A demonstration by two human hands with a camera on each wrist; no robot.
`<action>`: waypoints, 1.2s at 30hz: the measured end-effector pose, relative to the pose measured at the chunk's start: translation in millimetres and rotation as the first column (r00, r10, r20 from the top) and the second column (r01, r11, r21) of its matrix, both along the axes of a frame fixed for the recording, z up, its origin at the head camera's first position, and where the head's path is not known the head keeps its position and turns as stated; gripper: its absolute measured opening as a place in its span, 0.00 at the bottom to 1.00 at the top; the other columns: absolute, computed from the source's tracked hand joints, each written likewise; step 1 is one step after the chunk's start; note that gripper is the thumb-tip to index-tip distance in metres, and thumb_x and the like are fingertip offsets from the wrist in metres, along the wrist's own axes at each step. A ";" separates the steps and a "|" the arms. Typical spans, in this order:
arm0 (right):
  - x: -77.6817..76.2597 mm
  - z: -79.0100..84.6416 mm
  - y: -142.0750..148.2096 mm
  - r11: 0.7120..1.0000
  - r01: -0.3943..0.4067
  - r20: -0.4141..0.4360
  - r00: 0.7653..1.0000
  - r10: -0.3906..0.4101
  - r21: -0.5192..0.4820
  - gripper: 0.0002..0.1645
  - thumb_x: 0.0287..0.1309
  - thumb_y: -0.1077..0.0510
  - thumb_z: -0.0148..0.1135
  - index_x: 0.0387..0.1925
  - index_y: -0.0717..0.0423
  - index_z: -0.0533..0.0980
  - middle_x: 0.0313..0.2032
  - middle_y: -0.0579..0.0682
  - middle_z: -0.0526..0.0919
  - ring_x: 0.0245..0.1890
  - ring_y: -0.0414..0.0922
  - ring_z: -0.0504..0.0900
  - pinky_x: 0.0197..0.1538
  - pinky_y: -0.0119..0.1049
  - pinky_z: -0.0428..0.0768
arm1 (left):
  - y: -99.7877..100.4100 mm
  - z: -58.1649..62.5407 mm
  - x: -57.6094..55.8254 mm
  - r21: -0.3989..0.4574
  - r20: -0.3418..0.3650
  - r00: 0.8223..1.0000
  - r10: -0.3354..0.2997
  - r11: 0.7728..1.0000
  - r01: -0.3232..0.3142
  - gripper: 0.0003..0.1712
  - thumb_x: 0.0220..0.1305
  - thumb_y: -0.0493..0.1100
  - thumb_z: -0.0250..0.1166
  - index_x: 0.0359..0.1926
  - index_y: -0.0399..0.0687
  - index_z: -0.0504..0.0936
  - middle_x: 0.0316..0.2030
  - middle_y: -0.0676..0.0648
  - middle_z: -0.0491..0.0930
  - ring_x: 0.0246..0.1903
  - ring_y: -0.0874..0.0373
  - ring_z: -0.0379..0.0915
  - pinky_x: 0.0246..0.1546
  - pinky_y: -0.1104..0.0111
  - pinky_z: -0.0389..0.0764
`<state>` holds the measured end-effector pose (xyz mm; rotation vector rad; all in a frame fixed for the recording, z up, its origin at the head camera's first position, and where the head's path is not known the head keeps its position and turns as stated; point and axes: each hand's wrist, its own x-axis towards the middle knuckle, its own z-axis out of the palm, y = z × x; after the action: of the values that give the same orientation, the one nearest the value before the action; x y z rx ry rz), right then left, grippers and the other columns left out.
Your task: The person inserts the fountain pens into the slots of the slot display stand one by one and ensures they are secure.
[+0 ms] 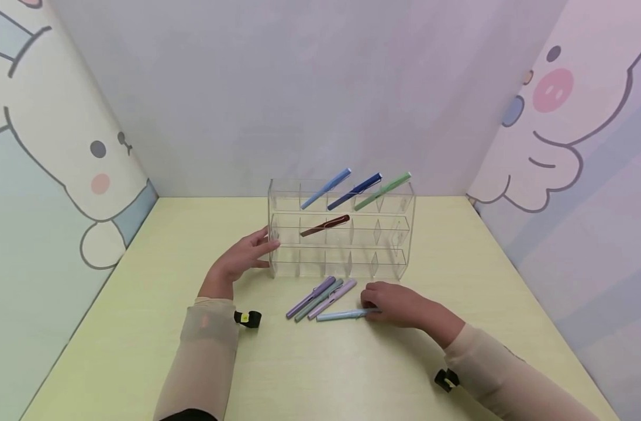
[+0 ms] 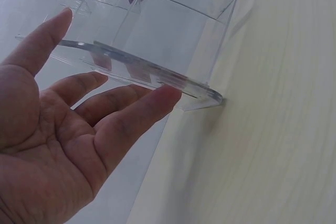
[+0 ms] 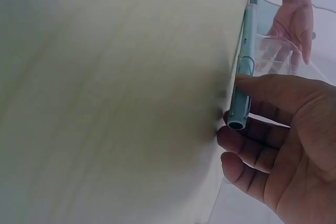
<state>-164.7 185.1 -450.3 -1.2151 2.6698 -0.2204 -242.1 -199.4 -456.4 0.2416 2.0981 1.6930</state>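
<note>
A clear three-tier acrylic rack (image 1: pixel 338 254) stands in front of the back wall. My left hand (image 1: pixel 247 255) is at its left side; in the left wrist view, spread, fairly straight fingers (image 2: pixel 131 124) touch the side panel. My right hand (image 1: pixel 399 304) pinches a light blue pen (image 3: pixel 243 72) near one end, between thumb and fingers. The pen lies low over the table, pointing left. Close by on the table, a purple pen (image 1: pixel 311 297), a grey-green pen (image 1: pixel 319 300) and a lilac pen (image 1: pixel 332 299) lie side by side.
On the rack's top tier lean a blue pen (image 1: pixel 326 189), a dark blue pen (image 1: pixel 354 192) and a green pen (image 1: pixel 382 192). A dark red pen (image 1: pixel 324 225) leans in the middle tier. Cartoon-printed walls flank the pale yellow table (image 1: pixel 141 292).
</note>
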 end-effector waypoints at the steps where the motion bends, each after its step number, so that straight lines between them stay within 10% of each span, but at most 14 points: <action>1: -0.2 1.3 0.4 1.000 0.005 0.000 1.000 -0.005 -0.001 0.07 0.57 0.54 0.68 0.32 0.45 0.75 0.30 0.38 0.72 0.29 0.35 0.67 0.33 0.28 0.71 | 0.0 0.4 0.3 -0.002 0.000 1.000 0.001 1.000 -0.001 0.48 0.65 0.63 0.61 0.78 0.62 0.47 0.74 0.43 0.55 0.72 0.47 0.56 0.59 0.48 0.75; 20: -8.8 63.2 12.4 0.973 0.151 0.061 0.988 -0.142 -0.176 0.05 0.65 0.46 0.62 0.41 0.37 0.76 0.37 0.30 0.80 0.37 0.33 0.80 0.40 0.33 0.81 | 0.4 -0.1 1.8 -0.016 -0.017 1.000 0.002 1.000 -0.003 0.50 0.66 0.64 0.60 0.79 0.57 0.45 0.75 0.43 0.55 0.72 0.46 0.56 0.59 0.49 0.76; 36: -15.8 57.3 3.4 0.930 0.218 0.126 0.974 -0.188 -0.296 0.11 0.67 0.48 0.60 0.49 0.43 0.76 0.39 0.34 0.83 0.41 0.34 0.84 0.43 0.36 0.83 | 0.9 -0.7 1.7 -0.015 -0.009 1.000 0.009 1.000 -0.009 0.48 0.67 0.63 0.60 0.79 0.60 0.46 0.74 0.44 0.56 0.71 0.47 0.58 0.59 0.49 0.76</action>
<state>-180.5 188.4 -393.1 -0.9690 2.7459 -0.7346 -240.4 -198.5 -457.1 0.2357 2.1203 1.6842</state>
